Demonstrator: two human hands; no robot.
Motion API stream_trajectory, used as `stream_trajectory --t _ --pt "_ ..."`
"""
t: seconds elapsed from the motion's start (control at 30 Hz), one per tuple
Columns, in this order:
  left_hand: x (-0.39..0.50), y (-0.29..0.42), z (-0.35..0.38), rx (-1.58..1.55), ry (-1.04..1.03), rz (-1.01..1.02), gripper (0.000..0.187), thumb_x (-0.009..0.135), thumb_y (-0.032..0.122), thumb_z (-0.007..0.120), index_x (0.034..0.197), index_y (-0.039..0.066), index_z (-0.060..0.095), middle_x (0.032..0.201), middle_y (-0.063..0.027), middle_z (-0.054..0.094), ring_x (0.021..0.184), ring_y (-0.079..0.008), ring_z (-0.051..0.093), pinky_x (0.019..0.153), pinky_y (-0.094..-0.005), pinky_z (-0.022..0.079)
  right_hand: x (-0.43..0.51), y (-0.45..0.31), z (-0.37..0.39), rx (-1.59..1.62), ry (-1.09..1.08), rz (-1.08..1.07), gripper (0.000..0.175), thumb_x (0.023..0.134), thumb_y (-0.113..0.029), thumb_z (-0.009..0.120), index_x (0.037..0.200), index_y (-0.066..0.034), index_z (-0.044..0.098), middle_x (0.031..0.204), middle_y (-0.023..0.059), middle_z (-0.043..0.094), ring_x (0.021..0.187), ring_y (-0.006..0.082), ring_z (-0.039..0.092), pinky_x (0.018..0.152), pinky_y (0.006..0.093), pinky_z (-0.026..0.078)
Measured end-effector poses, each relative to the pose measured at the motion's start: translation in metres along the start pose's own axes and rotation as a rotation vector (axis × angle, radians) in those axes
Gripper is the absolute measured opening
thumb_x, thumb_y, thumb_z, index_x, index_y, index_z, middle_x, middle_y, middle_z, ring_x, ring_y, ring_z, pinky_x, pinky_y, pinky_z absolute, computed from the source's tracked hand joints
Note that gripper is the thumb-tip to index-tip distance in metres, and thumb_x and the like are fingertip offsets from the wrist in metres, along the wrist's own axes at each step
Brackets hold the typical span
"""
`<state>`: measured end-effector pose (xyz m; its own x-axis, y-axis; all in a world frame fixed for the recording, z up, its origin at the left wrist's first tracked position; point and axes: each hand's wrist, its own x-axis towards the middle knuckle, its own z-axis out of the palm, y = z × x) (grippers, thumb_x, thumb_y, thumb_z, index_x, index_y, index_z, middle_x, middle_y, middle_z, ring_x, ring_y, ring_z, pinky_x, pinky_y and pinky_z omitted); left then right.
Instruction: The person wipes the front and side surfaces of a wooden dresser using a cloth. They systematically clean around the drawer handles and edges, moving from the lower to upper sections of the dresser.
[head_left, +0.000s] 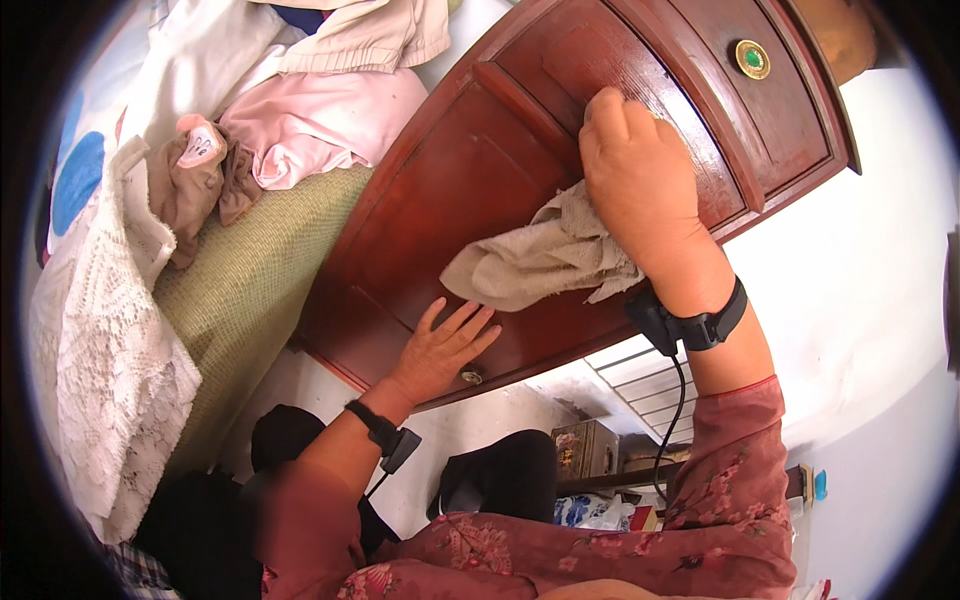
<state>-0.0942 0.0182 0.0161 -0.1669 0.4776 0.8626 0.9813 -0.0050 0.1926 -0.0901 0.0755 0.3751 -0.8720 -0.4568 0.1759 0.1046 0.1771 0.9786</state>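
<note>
Before me is a dark red wooden cabinet (442, 180) with panelled fronts. My right hand (639, 161) is curled around a beige cloth (540, 259) at the cabinet's upper panel. The cloth's loose folds hang below that hand, over the door panel. My left hand (442, 349) has its fingers spread against the lower part of the front, just beside a small round knob (471, 374). Its fingertips come close to the cloth's hanging corner. A brass-coloured knob with a green centre (752, 59) is on the drawer beyond my right hand.
A bed edge with a woven green mat (255, 240) runs along the left. On it lie pink fabric (330, 120), brown clothing (187, 165) and a white lace cloth (112, 360). A patterned box (585, 450) sits low behind my knee. A black cable (681, 397) hangs from my right wrist strap.
</note>
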Motion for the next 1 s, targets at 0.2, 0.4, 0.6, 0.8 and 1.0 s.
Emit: stream_trajectory --t 0.2,0.4,0.6,0.8,1.0 --pt "0.002 -0.004 -0.010 -0.016 -0.053 0.014 0.061 0.086 0.010 0.063 0.146 0.019 0.055 0.159 -0.0034 0.044 0.148 -0.0211 0.039 0.125 -0.0503 0.024 -0.016 -0.011 -0.014 0.056 -0.218 -0.088 0.012 0.078 -0.012 0.064 0.088 -0.0083 0.070 0.100 0.0060 0.057 0.092 0.0213 0.058 0.073 0.0324 0.052" --pt "0.003 -0.001 -0.013 -0.106 -0.055 -0.027 0.063 0.086 0.009 0.063 0.148 0.019 0.054 0.161 -0.0039 0.042 0.149 -0.0217 0.038 0.125 -0.0503 0.024 0.013 0.026 -0.016 0.136 0.157 0.018 0.003 0.078 -0.013 0.065 0.078 -0.0118 0.063 0.089 0.0046 0.053 0.087 0.0231 0.060 0.068 0.0360 0.052" --pt "0.000 -0.003 -0.011 -0.047 -0.073 -0.004 0.063 0.086 0.008 0.063 0.147 0.019 0.055 0.161 -0.0037 0.041 0.149 -0.0221 0.037 0.125 -0.0503 0.024 0.029 0.015 -0.009 0.067 -0.113 0.012 0.002 0.080 -0.014 0.067 0.081 -0.0136 0.069 0.094 0.0045 0.060 0.089 0.0221 0.064 0.069 0.0330 0.056" --pt "0.003 -0.006 -0.010 -0.037 -0.081 0.015 0.062 0.088 0.008 0.061 0.148 0.020 0.053 0.161 -0.0034 0.042 0.148 -0.0218 0.039 0.124 -0.0500 0.025 0.016 0.005 -0.013 0.117 -0.112 -0.031 0.006 0.080 -0.017 0.068 0.084 -0.0133 0.070 0.094 0.0036 0.058 0.092 0.0214 0.062 0.071 0.0329 0.053" --pt "0.002 -0.004 -0.011 -0.032 -0.077 -0.005 0.060 0.090 0.007 0.059 0.148 0.022 0.053 0.161 -0.0024 0.042 0.148 -0.0204 0.039 0.124 -0.0500 0.024 0.021 0.036 -0.015 -0.030 -0.073 0.109 0.009 0.078 -0.016 0.068 0.086 -0.0137 0.070 0.093 0.0032 0.058 0.091 0.0213 0.063 0.071 0.0319 0.054"
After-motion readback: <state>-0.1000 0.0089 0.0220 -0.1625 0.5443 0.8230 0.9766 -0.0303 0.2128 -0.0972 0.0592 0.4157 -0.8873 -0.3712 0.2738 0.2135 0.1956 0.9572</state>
